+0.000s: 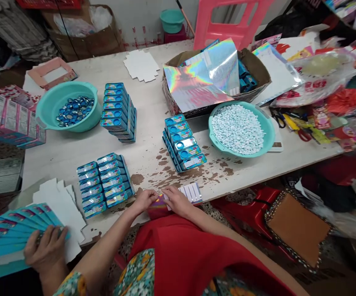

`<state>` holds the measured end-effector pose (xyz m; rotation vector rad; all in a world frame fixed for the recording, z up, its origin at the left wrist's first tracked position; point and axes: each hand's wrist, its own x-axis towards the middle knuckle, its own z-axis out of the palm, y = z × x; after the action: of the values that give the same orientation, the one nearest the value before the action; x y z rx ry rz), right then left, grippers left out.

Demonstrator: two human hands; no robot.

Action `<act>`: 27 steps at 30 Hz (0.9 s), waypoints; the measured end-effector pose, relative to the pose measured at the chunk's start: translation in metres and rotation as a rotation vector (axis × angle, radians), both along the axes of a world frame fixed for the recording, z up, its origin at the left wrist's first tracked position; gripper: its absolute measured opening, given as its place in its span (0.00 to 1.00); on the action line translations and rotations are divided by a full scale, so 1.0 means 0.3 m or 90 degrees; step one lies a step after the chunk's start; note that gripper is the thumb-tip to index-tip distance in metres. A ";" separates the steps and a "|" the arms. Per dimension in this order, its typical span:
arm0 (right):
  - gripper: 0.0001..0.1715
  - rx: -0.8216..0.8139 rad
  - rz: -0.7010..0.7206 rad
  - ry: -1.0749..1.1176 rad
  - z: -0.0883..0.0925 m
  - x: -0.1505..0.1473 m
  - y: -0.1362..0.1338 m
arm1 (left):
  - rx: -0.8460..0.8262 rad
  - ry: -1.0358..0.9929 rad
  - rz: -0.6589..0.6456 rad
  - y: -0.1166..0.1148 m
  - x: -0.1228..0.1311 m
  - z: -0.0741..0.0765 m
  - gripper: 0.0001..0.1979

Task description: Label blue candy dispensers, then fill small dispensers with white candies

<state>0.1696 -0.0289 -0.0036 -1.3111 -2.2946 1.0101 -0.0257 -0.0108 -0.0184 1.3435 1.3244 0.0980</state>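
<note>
At the table's front edge lies a shiny sheet of stickers point(191, 192) with pale strips, iridescent where it catches the light. My left hand point(146, 200) is closed in a pinch at the sheet's left part; whatever is between its fingertips is too small to make out. My right hand point(178, 200) grips the sheet, its fingers bent over the middle. Beyond my hands stands a tray of small blue tins point(186, 144), several in a row. Closer to my left hand, two rows of blue tins point(105, 183) stand in another tray.
A teal basin point(272, 137) holds small pale candies; another basin point(44, 111) holds shiny blue pieces. Blue tins point(116, 113) are stacked near the latter. Behind is a carton point(172, 98) topped with iridescent sheets. Another person's hand point(47, 246) rests on fanned blue cards at left.
</note>
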 end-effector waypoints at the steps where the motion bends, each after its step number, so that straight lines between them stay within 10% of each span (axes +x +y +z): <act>1: 0.20 0.012 0.013 -0.038 -0.020 -0.011 0.001 | -0.003 0.001 0.017 0.003 0.001 -0.012 0.11; 15: 0.06 0.089 0.149 -0.130 0.030 0.012 0.009 | 0.017 0.094 0.054 0.011 0.022 -0.049 0.10; 21: 0.04 -0.075 -0.139 0.087 0.292 0.099 0.057 | 0.149 -0.040 0.089 0.043 0.080 0.191 0.20; 27: 0.06 -0.071 -0.313 0.173 0.451 0.146 0.152 | 0.041 -0.245 0.025 0.133 0.204 0.418 0.14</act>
<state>0.2134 0.0166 0.1316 -1.5660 -1.6245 1.0694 0.0355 0.0292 0.1071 1.2760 1.0276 0.4097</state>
